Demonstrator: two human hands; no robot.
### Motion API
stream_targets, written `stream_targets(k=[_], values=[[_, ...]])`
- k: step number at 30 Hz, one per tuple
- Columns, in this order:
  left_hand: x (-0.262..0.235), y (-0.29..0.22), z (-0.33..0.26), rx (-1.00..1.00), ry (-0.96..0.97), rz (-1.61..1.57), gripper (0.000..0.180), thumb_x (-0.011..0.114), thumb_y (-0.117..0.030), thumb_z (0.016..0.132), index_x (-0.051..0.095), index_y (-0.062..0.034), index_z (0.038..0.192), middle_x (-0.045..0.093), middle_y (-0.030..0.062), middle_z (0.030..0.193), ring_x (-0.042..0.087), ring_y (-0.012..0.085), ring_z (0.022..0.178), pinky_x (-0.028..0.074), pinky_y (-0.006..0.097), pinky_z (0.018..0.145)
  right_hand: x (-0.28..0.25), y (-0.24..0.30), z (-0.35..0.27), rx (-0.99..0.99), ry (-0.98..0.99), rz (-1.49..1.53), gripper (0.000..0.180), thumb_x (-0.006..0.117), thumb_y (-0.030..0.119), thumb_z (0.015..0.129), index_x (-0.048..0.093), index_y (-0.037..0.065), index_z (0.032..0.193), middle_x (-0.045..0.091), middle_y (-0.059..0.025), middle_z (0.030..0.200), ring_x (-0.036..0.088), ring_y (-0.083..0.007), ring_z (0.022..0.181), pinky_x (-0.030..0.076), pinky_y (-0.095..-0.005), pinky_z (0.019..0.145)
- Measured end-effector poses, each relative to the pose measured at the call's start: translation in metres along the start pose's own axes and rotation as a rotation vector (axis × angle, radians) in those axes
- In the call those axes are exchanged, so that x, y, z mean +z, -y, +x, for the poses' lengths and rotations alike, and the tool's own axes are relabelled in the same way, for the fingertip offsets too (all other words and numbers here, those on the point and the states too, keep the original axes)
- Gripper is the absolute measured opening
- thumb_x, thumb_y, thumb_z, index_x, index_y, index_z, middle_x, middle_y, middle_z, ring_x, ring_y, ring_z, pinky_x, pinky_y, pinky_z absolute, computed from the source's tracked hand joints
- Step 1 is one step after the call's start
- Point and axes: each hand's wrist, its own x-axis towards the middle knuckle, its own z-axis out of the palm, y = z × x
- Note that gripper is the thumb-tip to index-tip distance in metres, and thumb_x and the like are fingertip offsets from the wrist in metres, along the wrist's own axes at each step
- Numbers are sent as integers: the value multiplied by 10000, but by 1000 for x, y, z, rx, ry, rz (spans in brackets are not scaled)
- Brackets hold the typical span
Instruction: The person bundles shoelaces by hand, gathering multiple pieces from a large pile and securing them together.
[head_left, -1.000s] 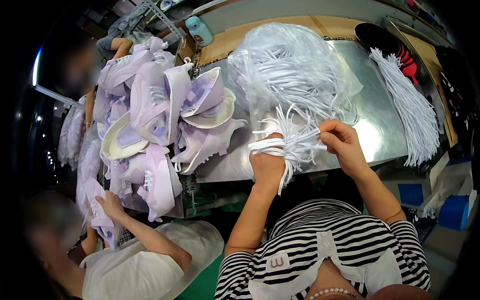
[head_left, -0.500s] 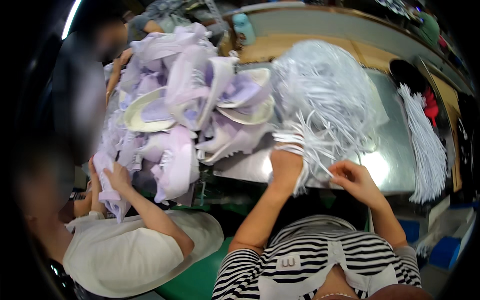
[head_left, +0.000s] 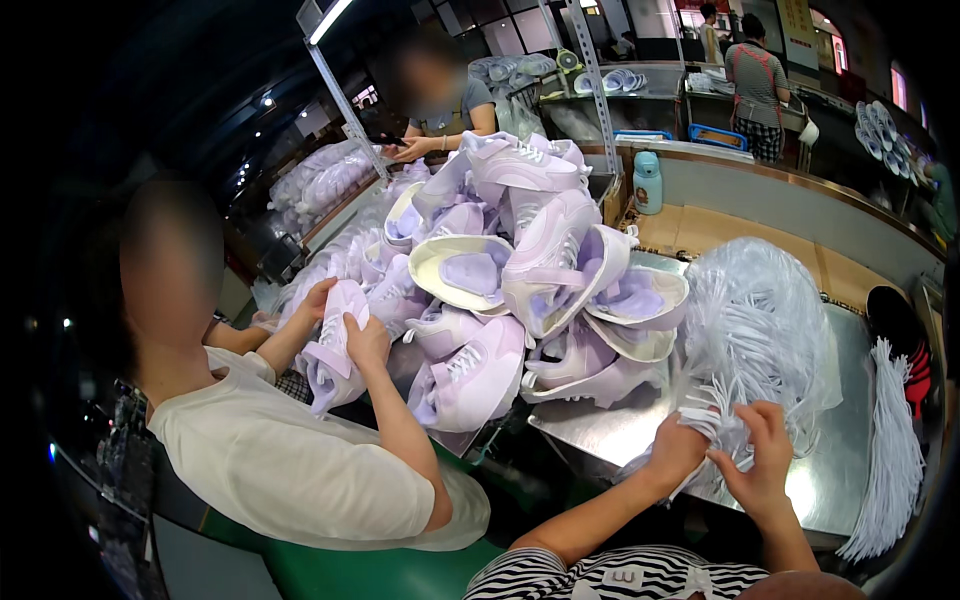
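Note:
White shoelaces [head_left: 703, 422] stick out in a bunch from my left hand [head_left: 680, 450], which is closed around them at the table's front edge. Just to its right is my right hand [head_left: 762, 462], its thumb and fingers apart beside the bunch; no lace shows clearly between them. Behind both hands a clear plastic bag [head_left: 755, 275] full of white laces rests on the metal table [head_left: 838, 440]. The lower ends of the held bunch are partly hidden by my left hand and wrist.
Left of the bag, pale lilac sneakers [head_left: 465, 375] are heaped high. A co-worker in a white shirt [head_left: 300, 470] holds one sneaker [head_left: 335, 345]. Another lace bundle [head_left: 888, 455] lies at the right edge. A blue bottle [head_left: 648, 183] stands behind; another person [head_left: 465, 105] is beyond the heap.
The view has swung up and to the left, so the hands appear lower and further right. My right hand has come closer to my left, its fingers now spread. The left keeps the laces.

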Motion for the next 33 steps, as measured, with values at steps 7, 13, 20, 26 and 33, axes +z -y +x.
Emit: stream_targets(k=[7,13,20,26,33], values=[[-10,-4,3,89,9,-71,239,591,-59,763,631,-16,995,662,129,840,654,303,781,495,393,674,9,-45,-24,401,142,553,82,612,-23,855,578,25,910,555,-29,912,498,-90,722,404,-229,645],[-32,-5,10,-6,97,-465,113,561,-105,874,606,-25,940,626,148,792,604,335,725,477,384,665,8,-37,-28,548,269,756,85,564,32,927,529,45,1003,604,-34,925,558,-102,833,440,-250,811],[18,48,-16,-330,70,-404,162,578,-138,894,615,-5,978,647,137,825,642,247,765,492,376,684,-17,-33,-24,628,73,754,73,594,53,906,603,29,974,573,3,691,449,-30,559,330,-188,480],[-4,36,-4,-381,47,-815,226,575,-161,923,592,-1,1081,652,132,926,653,225,838,531,345,726,-11,-32,-23,432,86,482,442,697,91,826,559,49,1244,592,-37,1094,547,-123,868,450,-235,654],[-40,3,7,-728,61,-1439,311,572,-189,957,564,4,1201,658,127,1044,667,199,922,576,310,775,8,-33,-16,414,70,436,134,644,11,868,678,31,996,635,-38,981,577,-106,803,446,-238,630]])
